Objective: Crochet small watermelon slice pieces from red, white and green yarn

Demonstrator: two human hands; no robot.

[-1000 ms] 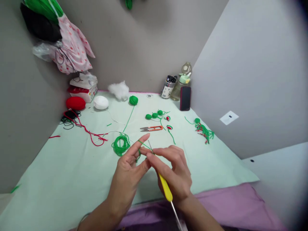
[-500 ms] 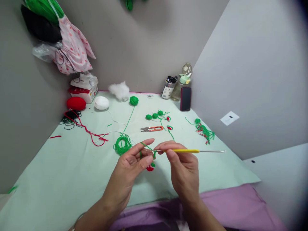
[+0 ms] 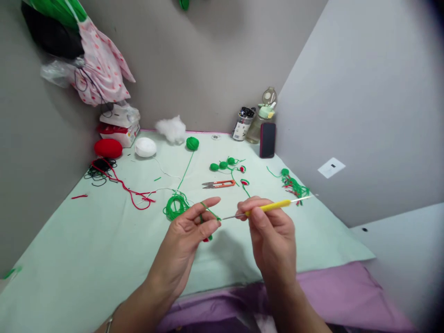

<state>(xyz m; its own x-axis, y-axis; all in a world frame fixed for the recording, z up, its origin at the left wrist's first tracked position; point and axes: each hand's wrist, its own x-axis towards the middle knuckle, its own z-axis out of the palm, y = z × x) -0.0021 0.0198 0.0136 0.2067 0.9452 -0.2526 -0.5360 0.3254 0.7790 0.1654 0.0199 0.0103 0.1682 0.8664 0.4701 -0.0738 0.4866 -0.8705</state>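
My left hand (image 3: pixel 192 229) pinches a small red, white and green crochet piece (image 3: pixel 210 238), mostly hidden behind the thumb. Green yarn (image 3: pixel 211 211) runs over its raised index finger down to the pinch. In my right hand (image 3: pixel 272 231) is a crochet hook with a yellow handle (image 3: pixel 275 206), gripped like a pencil. Its metal tip meets the green yarn at my left fingertips. A loose coil of green yarn (image 3: pixel 176 206) lies just behind my left hand, linked by a strand to a green yarn ball (image 3: pixel 192 144).
Orange thread snips (image 3: pixel 219 184) lie mid-table near small green crochet balls (image 3: pixel 223 165) and red-green pieces (image 3: pixel 244 182). Red yarn (image 3: pixel 108 148) and white yarn (image 3: pixel 145 147) sit at left, stuffing (image 3: pixel 171 129) at the back. A phone (image 3: pixel 267 140), pen holder (image 3: pixel 243 124) and bottle (image 3: pixel 256 125) stand back right.
My right hand has moved right and tilted the hook, its back end rising. The crochet piece that hung below my left fingers is now mostly behind the thumb.
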